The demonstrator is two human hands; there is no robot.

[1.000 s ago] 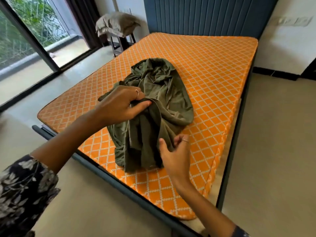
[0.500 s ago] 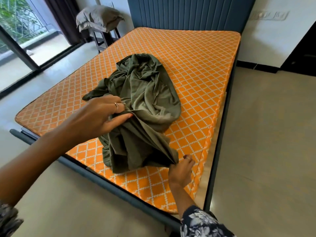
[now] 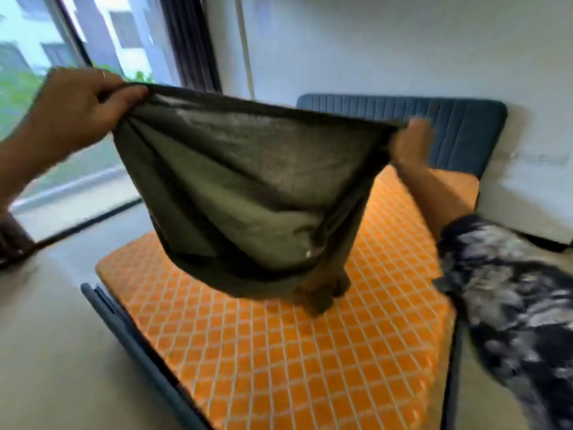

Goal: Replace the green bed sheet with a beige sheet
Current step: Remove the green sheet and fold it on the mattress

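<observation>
While stretched taut, green sheet (image 3: 248,181) midair.

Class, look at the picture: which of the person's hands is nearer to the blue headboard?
Right. The right hand grips the green sheet just before the headboard; the left hand grips it by the window.

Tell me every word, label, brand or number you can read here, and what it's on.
None can be read.
Green sheet, held up by both hands: no readable tag or print.
Orange mattress: only a white diamond pattern, no words.
Wall fitting beside the blue headboard: too blurred to read.
</observation>
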